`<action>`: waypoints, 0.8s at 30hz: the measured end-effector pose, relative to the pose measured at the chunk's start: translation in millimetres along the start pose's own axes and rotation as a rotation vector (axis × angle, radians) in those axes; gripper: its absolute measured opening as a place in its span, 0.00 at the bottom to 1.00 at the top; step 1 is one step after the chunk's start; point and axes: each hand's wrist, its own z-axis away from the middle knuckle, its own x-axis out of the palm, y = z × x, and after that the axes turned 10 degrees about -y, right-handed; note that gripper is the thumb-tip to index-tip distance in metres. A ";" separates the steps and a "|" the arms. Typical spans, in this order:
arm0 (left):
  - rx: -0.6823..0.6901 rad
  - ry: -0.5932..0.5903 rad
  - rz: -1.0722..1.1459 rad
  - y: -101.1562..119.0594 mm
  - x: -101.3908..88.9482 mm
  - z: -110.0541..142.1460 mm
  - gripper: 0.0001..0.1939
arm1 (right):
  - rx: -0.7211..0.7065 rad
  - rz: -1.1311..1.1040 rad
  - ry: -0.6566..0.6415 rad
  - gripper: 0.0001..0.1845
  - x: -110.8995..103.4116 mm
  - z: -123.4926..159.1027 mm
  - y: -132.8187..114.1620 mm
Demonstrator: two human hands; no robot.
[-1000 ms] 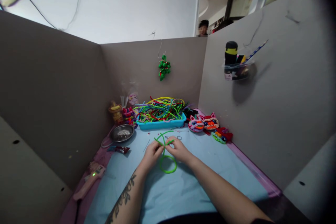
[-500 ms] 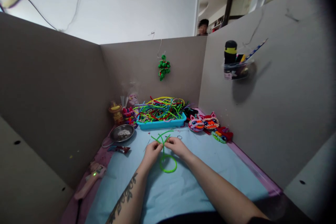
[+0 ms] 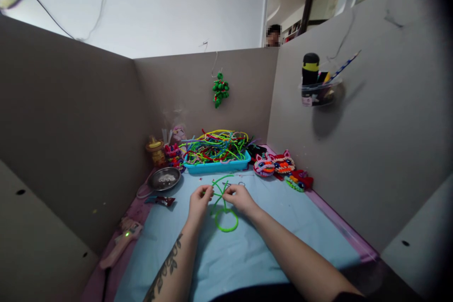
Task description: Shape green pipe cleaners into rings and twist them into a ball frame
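Bright green pipe cleaners are between my two hands, with a round loop hanging toward me and several loose ends fanning out above and beside it. My left hand pinches one green end on the left, fingertips pressed together. On the right, my right hand grips the stems close to where they cross. Just beyond my fingers lies a small tool with a ring handle, perhaps scissors, partly hidden by the stems.
A blue tray heaped with coloured pipe cleaners stands at the back. A metal dish and a pink glue gun with a green light are at left. Colourful pipe-cleaner pieces lie at right. Grey panels enclose the table.
My left hand has moved slightly left and up, away from the crossing, drawing a green end outward. My right hand has stayed nearly in place; the loop still hangs below.
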 end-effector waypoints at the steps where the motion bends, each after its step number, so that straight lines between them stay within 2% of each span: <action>1: -0.032 0.002 0.053 -0.3 -2.3 -1.1 0.19 | 0.004 -0.013 -0.012 0.04 -0.9 0.1 -1.2; 4: -0.103 0.014 0.179 -1.6 -8.5 -4.6 0.24 | 0.029 -0.078 -0.057 0.06 -5.1 0.0 -3.3; 7: -0.117 0.036 0.236 -2.5 -12.0 -7.0 0.26 | 0.048 -0.108 -0.063 0.08 -9.4 0.2 -4.7; 12: -0.096 0.014 0.157 -3.0 -14.1 -8.3 0.22 | 0.025 -0.058 -0.018 0.07 -11.7 0.5 -5.0; 17: -0.017 0.078 0.089 -2.6 -13.0 -7.5 0.33 | 0.053 -0.163 0.070 0.10 -8.3 -2.5 1.3; 18: -0.008 0.071 0.038 -2.1 -11.8 -6.6 0.33 | 0.053 -0.188 0.082 0.10 -6.8 -2.8 2.1; 20: 0.015 -0.005 -0.100 -0.8 -8.3 -3.9 0.24 | 0.043 -0.223 0.061 0.09 -2.6 -2.4 2.5; 22: 0.062 -0.110 -0.226 0.7 -4.2 -0.9 0.15 | 0.022 -0.250 0.011 0.08 2.9 -1.1 1.8; 24: 0.092 -0.156 -0.292 1.9 -0.8 1.6 0.11 | 0.000 -0.281 -0.052 0.06 8.7 0.5 1.0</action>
